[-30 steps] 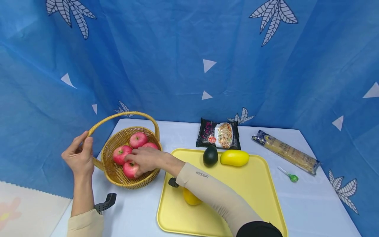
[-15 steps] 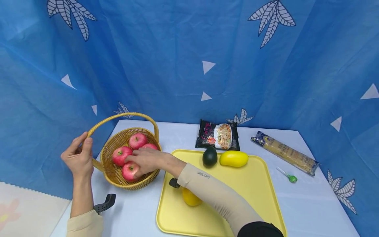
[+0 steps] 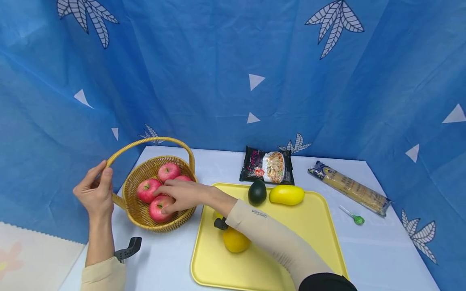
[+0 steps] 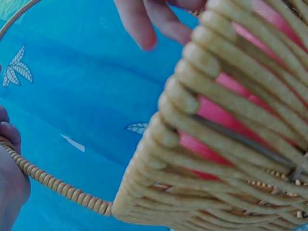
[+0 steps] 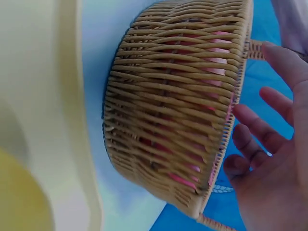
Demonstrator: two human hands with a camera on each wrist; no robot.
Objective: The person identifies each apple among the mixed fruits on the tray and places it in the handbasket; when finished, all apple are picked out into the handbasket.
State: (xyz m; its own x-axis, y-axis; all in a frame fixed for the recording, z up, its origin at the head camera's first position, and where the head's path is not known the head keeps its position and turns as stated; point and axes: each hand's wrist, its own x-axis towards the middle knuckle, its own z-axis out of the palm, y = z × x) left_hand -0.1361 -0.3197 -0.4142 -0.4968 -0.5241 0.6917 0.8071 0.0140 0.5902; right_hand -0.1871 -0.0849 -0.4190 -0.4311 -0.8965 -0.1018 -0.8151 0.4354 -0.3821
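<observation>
A wicker basket holding several red apples stands at the left of the table. My left hand grips the basket's arched handle on its left side, thumb and fingers curled round it. My right hand reaches over the right rim, its fingers loosely bent above the nearest apple. In the right wrist view the fingers are spread apart at the rim with nothing pinched between them. One apple at the back right is partly hidden by this hand.
Right of the basket lies a yellow tray with a dark avocado, a yellow mango and a round orange-yellow fruit. Behind it is a black noodle packet. A pasta packet and a green lollipop lie at the right.
My right hand has loosened from the front apple and shifted slightly up and to the right, with more of the round fruit on the tray showing. The left hand keeps its grip.
</observation>
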